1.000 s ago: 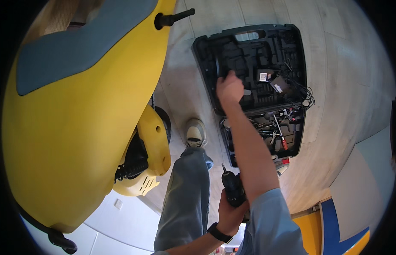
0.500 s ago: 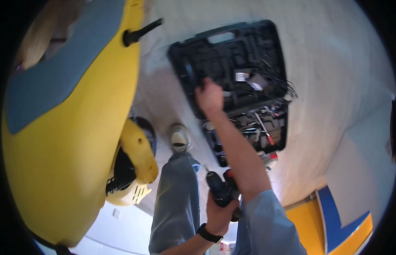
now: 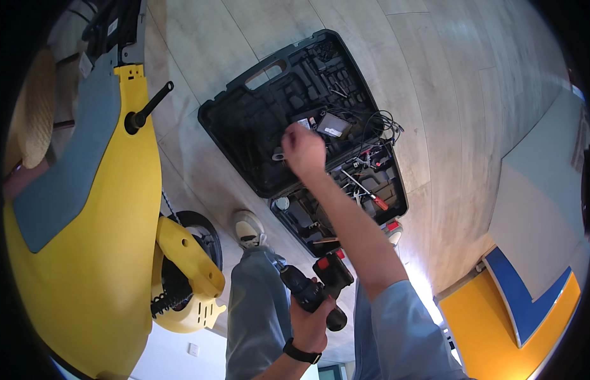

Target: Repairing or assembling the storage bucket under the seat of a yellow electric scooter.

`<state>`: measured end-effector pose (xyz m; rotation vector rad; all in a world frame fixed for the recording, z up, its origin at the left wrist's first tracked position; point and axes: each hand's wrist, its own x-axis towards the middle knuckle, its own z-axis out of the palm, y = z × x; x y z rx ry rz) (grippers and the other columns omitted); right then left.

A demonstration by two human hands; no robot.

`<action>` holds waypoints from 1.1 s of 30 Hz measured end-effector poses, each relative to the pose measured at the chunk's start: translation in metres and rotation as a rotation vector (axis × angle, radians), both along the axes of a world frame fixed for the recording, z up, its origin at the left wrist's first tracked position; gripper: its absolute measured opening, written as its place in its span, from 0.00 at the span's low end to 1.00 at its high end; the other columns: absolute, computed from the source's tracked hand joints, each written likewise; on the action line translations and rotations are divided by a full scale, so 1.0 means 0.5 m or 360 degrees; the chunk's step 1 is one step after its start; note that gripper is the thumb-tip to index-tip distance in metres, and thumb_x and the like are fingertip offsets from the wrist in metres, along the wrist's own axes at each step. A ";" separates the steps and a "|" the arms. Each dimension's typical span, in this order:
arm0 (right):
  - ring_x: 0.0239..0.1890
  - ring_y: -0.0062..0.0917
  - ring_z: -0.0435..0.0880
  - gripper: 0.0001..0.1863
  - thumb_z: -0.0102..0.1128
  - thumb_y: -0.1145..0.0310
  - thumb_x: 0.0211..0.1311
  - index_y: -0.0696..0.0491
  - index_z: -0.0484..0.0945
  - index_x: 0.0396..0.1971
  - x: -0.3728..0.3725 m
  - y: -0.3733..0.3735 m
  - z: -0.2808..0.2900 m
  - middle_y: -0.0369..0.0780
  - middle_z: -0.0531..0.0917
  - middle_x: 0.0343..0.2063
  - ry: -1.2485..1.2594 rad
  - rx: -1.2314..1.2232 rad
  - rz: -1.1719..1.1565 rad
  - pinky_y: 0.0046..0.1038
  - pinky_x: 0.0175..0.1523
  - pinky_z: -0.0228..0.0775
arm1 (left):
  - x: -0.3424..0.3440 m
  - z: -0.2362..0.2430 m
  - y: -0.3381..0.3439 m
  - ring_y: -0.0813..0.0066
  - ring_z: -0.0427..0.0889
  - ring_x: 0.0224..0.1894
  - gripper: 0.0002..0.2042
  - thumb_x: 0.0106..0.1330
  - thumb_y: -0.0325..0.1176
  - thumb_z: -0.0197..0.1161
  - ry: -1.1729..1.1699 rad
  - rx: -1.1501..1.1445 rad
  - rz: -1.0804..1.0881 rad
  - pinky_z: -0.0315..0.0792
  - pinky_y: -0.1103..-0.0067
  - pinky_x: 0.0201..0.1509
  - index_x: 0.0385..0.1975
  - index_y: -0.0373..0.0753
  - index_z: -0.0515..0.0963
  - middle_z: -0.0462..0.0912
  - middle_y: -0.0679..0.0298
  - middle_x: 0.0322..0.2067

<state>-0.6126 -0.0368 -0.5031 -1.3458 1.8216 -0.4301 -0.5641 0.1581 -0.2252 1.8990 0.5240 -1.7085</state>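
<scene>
Two hands | left (image 3: 311,323) grips drill (image 3: 311,291) | right (image 3: 303,151) over black case (image 3: 244,136)

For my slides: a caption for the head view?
Right hand reaches into open black tool case; left hand holds cordless drill.

Left hand (image 3: 313,323) grips drill (image 3: 311,292); right hand (image 3: 304,151) over toolcase (image 3: 257,133)

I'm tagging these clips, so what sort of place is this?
Probably a workshop or assembly hall: an open black tool case lies on the floor, a big yellow machine body stands beside it, and the left hand holds a cordless drill.
</scene>
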 end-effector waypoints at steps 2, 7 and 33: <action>0.41 0.45 0.82 0.08 0.59 0.69 0.58 0.53 0.78 0.36 -0.063 -0.037 -0.029 0.47 0.82 0.37 0.0106 -0.0175 -0.0160 0.44 0.47 0.75 | -0.006 0.003 -0.001 0.69 0.78 0.50 0.27 0.53 0.13 0.64 0.0013 0.0027 -0.0042 0.76 0.71 0.54 0.54 0.38 0.66 0.74 0.60 0.50; 0.50 0.42 0.79 0.14 0.59 0.71 0.58 0.53 0.79 0.45 -0.192 -0.160 -0.058 0.45 0.81 0.43 0.0430 -0.0359 -0.0074 0.39 0.55 0.73 | -0.016 -0.007 0.009 0.72 0.80 0.44 0.31 0.52 0.13 0.65 0.0099 0.0044 0.0062 0.76 0.75 0.52 0.58 0.36 0.65 0.74 0.61 0.45; 0.53 0.40 0.75 0.06 0.57 0.69 0.62 0.48 0.79 0.38 -0.197 -0.249 -0.128 0.38 0.84 0.44 0.0555 -0.0174 0.0079 0.38 0.55 0.70 | 0.022 0.007 -0.073 0.74 0.79 0.44 0.31 0.54 0.13 0.66 0.0108 -0.0012 0.0019 0.75 0.75 0.52 0.58 0.37 0.63 0.71 0.61 0.47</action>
